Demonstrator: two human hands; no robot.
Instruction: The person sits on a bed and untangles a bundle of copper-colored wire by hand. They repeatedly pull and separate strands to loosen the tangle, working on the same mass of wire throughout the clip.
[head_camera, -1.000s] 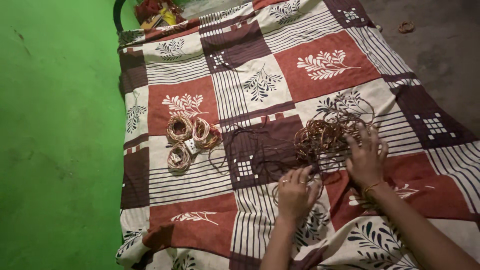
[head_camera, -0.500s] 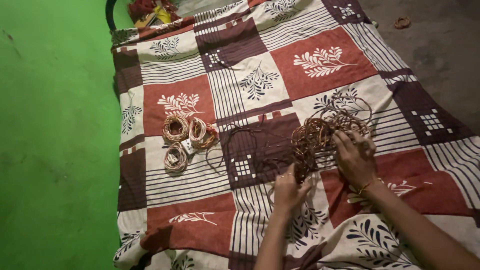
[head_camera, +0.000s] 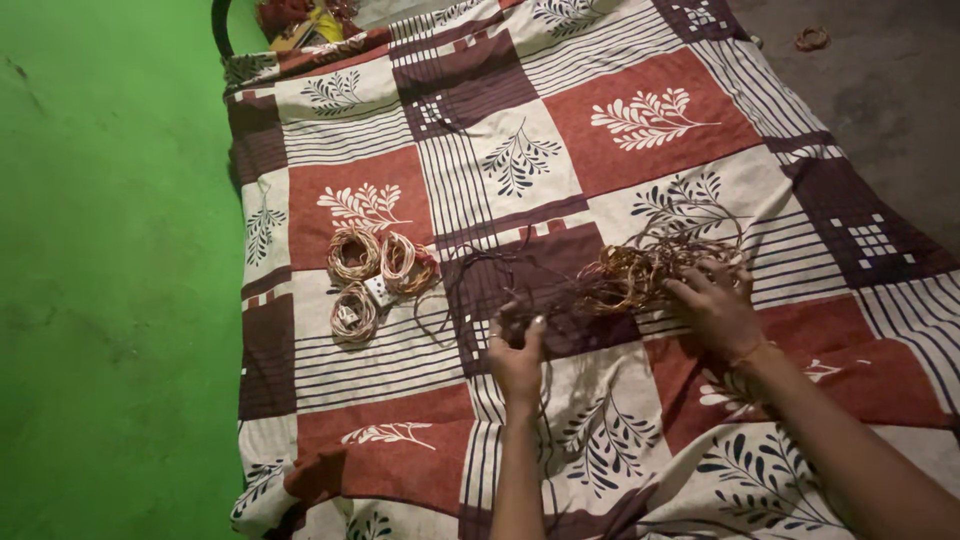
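Wire tangle (head_camera: 640, 272): my right hand (head_camera: 715, 310) pins it, my left hand (head_camera: 518, 355) pinches one strand; I should pull slowly.

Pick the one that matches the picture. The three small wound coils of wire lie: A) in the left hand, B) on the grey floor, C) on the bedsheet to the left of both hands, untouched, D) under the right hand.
C: the three small coils lie on the patterned bedsheet, apart from the left hand and the right hand, which are both at the loose tangle of wire.
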